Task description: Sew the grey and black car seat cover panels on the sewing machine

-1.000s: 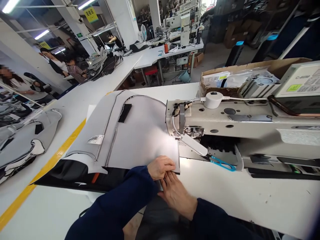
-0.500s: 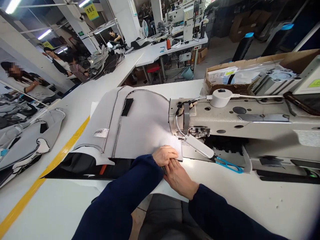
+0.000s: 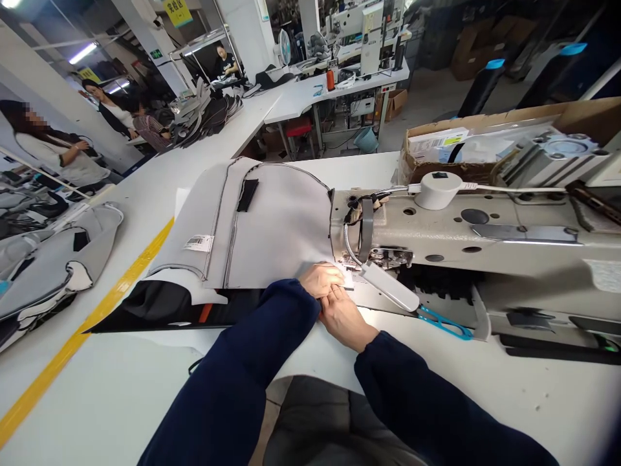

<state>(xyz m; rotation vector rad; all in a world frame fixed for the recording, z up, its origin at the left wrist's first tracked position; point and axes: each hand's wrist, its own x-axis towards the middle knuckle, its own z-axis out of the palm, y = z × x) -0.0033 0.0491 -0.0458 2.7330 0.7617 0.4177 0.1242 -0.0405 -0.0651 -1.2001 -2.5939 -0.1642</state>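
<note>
A grey padded fabric piece (image 3: 286, 223) with dark seams lies across the white table, its right edge under the head of a sewing machine (image 3: 436, 223). My left hand (image 3: 322, 279) presses on the near right corner, fingers curled over the edge. Just below, touching it, my right hand (image 3: 347, 321) pinches the same edge, and its fingertips are partly hidden. A white lamp stick (image 3: 391, 287) hangs right of the hands. Blue thread snips (image 3: 444, 322) rest beyond it. Left on the piece are a barcode label (image 3: 198, 243) and a black patch (image 3: 248, 195).
Black fabric (image 3: 155, 307) sticks out below the grey piece. Another sewn cover (image 3: 80, 259) lies at the left past yellow tape (image 3: 129, 275). Behind the machine stands a cardboard box (image 3: 412, 149) with packets. Several people are at the far left and back.
Both hands have moved forward, away from my body, with the near corner of the grey fabric, closer to the machine head. The view has shifted slightly.
</note>
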